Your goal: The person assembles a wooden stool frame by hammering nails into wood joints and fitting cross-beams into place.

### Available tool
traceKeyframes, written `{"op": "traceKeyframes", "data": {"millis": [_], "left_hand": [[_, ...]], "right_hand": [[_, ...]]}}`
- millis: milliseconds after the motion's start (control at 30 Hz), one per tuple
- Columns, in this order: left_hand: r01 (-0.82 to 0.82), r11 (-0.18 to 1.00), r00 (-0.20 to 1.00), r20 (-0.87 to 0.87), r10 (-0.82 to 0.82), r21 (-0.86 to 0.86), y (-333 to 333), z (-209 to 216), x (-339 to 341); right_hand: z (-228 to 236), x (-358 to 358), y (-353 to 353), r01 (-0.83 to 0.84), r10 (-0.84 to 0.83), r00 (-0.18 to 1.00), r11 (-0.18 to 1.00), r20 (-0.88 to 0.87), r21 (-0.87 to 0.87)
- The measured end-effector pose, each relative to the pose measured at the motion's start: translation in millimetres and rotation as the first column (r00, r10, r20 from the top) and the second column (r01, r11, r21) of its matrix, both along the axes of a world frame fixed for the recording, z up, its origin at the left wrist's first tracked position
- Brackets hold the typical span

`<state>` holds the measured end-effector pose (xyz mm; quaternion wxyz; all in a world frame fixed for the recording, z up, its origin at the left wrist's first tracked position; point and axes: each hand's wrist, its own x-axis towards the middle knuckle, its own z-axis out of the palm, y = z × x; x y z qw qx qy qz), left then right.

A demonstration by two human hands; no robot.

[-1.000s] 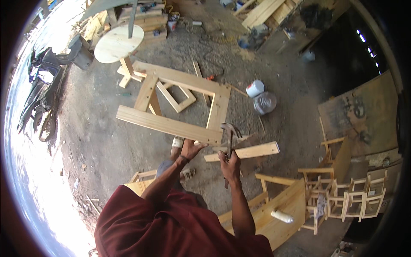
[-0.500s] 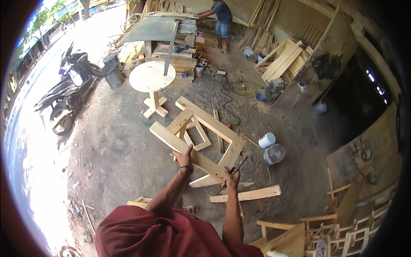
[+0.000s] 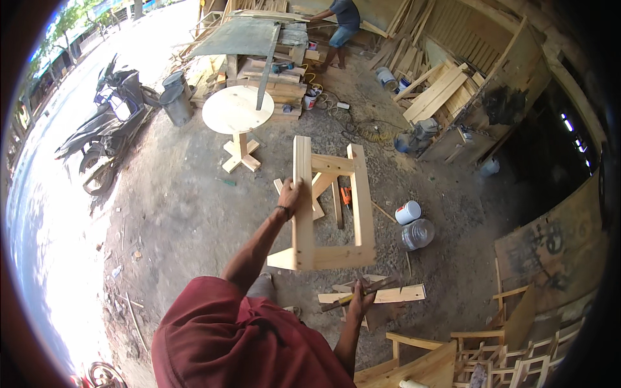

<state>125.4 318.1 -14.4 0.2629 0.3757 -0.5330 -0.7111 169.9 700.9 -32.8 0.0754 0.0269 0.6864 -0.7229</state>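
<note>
My left hand (image 3: pixel 292 197) is closed round the long left board of a pale wooden frame (image 3: pixel 333 257), which is tilted in front of me. The frame has thick boards joined at the corners, with a crosspiece near its far end. Below the frame's near edge, my right hand (image 3: pixel 362 301) is closed on a slim tool with a yellowish handle (image 3: pixel 347 300); its exact kind is hard to make out. The right hand is apart from the frame, above a loose plank (image 3: pixel 400 294) on the ground.
An orange power tool (image 3: pixel 347 196) shows through the frame. To the right are a white bucket (image 3: pixel 408 212) and a clear plastic jug (image 3: pixel 417 234). A round table (image 3: pixel 236 110) stands ahead; a motorbike (image 3: pixel 107 132) is at left. Another person (image 3: pixel 345 26) works by the lumber pile.
The frame has turned to stand straighter before me, my left hand still on it. My right hand has come away from its corner, down and right, with the tool. The other person is bending.
</note>
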Motion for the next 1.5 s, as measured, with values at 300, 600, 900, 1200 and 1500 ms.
{"op": "traceKeyframes", "data": {"millis": [300,600,900,1200,1500], "left_hand": [[0.64,0.736,0.762,0.303,-0.572,-0.22,-153,31,-25],[0.798,0.517,0.55,0.723,-0.418,-0.309,-241,67,-21],[-0.152,0.359,0.857,0.058,0.512,-0.921,-220,47,91],[-0.365,0.858,0.899,0.101,0.425,-0.362,-104,-22,153],[-0.216,0.859,0.965,0.029,0.259,-0.464,-191,-96,180]], "right_hand": [[-2,-39,-64,-0.176,0.194,0.976,0.97,-0.1,0.165],[4,-8,-237,-0.33,0.333,0.943,0.937,0.009,-0.114],[-4,31,-347,-0.308,0.29,0.95,0.933,-0.12,-0.187],[-46,14,-304,-0.258,0.261,0.964,0.964,-0.051,0.06],[-157,-31,80,-0.813,0.519,0.501,0.007,0.693,0.582]]}}
